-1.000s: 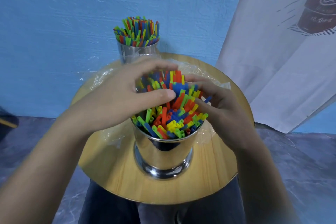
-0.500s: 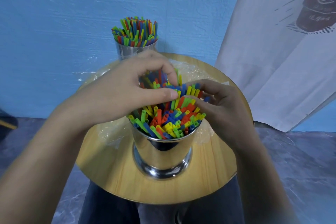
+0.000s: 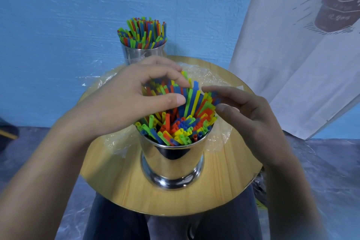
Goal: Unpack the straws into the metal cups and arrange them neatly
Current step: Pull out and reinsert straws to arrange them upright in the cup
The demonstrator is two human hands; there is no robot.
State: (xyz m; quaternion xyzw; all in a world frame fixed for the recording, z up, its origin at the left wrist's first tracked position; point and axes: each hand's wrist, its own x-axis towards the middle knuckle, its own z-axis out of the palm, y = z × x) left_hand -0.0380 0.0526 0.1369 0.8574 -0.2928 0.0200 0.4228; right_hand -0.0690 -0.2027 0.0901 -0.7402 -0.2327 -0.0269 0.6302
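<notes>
A shiny metal cup [image 3: 172, 161] stands at the front of the round wooden table [image 3: 116, 183], packed with colourful straws [image 3: 175, 128] that splay unevenly. My left hand [image 3: 124, 101] reaches over the cup's far left side, its thumb and curled fingers gripping a bunch of the straws. At the cup's right side my right hand [image 3: 243, 111] touches the straws with nearly straight fingers. Between the hands a few green and yellow straws stand taller. A second metal cup [image 3: 143, 53] at the table's far edge holds a tidier bundle of straws [image 3: 142, 31].
Crumpled clear plastic wrap [image 3: 115, 142] lies on the table under and behind the near cup. A blue wall is close behind the table. A white printed cloth [image 3: 292, 60] hangs at the right. My legs are under the table's front edge.
My right hand has uncurled its fingers and drawn slightly right, away from the bunch. Several straws between the hands have risen higher. My left hand keeps its grip.
</notes>
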